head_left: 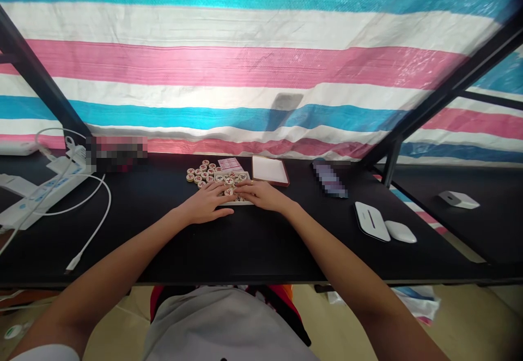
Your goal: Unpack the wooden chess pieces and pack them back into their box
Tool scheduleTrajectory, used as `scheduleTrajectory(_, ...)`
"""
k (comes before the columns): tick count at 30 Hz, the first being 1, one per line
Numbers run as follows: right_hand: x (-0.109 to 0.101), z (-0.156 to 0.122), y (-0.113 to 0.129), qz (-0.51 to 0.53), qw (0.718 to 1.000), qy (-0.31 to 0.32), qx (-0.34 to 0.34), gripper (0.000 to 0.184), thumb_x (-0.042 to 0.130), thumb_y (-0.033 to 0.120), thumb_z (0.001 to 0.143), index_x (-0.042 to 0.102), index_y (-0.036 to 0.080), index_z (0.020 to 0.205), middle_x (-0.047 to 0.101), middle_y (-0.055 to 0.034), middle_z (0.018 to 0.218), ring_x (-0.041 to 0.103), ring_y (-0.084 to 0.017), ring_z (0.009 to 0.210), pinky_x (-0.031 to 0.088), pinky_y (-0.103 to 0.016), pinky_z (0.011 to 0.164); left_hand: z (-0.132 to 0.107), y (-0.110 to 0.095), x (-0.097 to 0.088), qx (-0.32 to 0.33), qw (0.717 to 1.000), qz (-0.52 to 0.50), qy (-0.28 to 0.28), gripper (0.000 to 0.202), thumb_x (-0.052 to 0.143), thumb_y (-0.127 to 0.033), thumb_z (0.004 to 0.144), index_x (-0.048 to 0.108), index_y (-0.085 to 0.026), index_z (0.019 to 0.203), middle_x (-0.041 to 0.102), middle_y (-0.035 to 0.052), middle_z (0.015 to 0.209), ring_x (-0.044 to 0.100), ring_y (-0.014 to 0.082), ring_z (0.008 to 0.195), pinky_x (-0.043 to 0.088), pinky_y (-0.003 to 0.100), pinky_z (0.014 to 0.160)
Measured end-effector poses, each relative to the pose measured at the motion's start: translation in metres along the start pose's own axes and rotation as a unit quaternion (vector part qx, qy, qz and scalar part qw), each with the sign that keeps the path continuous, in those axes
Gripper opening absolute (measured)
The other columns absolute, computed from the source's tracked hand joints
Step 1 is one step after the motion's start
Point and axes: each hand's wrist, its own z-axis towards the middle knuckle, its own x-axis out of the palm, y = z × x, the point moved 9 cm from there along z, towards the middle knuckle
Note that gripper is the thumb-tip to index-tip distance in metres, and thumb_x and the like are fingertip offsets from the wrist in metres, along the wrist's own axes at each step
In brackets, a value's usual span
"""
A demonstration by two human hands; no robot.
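A small white box [245, 203] on the black table holds several round Chinese chess pieces [229, 181] with red and black characters. My left hand [207, 202] lies over the box's left side, its fingers stretched out at the pieces and its thumb apart. From the right, my right hand [265, 194] reaches over the box with its fingers extended onto the pieces; its fingertips are partly hard to make out. Left of the box, more chess pieces [204, 167] lie loose in a cluster. Behind it is a pink-and-white printed sheet [230, 164].
The box lid [270, 170], white inside with a reddish rim, lies right of the box. Farther right are a phone [330, 178], a white flat device [371, 221] and a white rounded case [401, 232]. A power strip [30, 203] and white cables [93, 237] occupy the left.
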Motion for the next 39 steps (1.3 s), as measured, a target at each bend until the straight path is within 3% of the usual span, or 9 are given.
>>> scheduleTrajectory(11, -0.001, 0.002, -0.001, 0.026, 1.000, -0.018, 0.002, 0.028, 0.048, 0.029, 0.091, 0.066, 0.024, 0.111, 0.063, -0.0058, 0.121, 0.059, -0.021, 0.111, 0.044, -0.036, 0.097, 0.003, 0.003, -0.010, 0.001, 1.000, 0.011, -0.027, 0.034, 0.037, -0.038, 0.096, 0.064, -0.025, 0.114, 0.061, 0.0066, 0.102, 0.050, 0.0212, 0.098, 0.036, 0.036, 0.091)
scheduleTrajectory(22, -0.002, 0.002, -0.003, 0.030, 0.999, -0.025, 0.011, 0.027, 0.049, 0.029, 0.090, 0.067, 0.024, 0.110, 0.063, -0.0053, 0.121, 0.059, -0.021, 0.110, 0.045, -0.036, 0.096, 0.003, 0.014, -0.008, -0.049, 0.996, -0.069, -0.036, 0.025, 0.044, -0.031, 0.094, 0.068, -0.022, 0.099, 0.061, 0.0039, 0.094, 0.056, 0.0168, 0.091, 0.041, 0.031, 0.084)
scheduleTrajectory(31, -0.002, 0.002, -0.003, 0.029, 0.999, -0.031, -0.001, 0.026, 0.049, 0.027, 0.090, 0.066, 0.023, 0.109, 0.063, -0.0048, 0.119, 0.059, -0.020, 0.109, 0.045, -0.035, 0.097, 0.003, 0.015, -0.005, -0.019, 0.993, -0.100, -0.064, 0.022, 0.046, -0.027, 0.092, 0.065, -0.018, 0.099, 0.063, 0.0054, 0.093, 0.058, 0.0170, 0.092, 0.045, 0.029, 0.085)
scheduleTrajectory(39, -0.003, 0.002, -0.002, 0.032, 0.999, -0.031, -0.001, 0.026, 0.049, 0.029, 0.090, 0.066, 0.022, 0.109, 0.064, -0.0052, 0.119, 0.059, -0.020, 0.109, 0.045, -0.035, 0.097, 0.001, 0.017, -0.017, 0.003, 0.995, -0.066, -0.081, 0.021, 0.047, -0.025, 0.091, 0.061, -0.016, 0.104, 0.065, 0.0056, 0.094, 0.058, 0.0178, 0.091, 0.047, 0.030, 0.085)
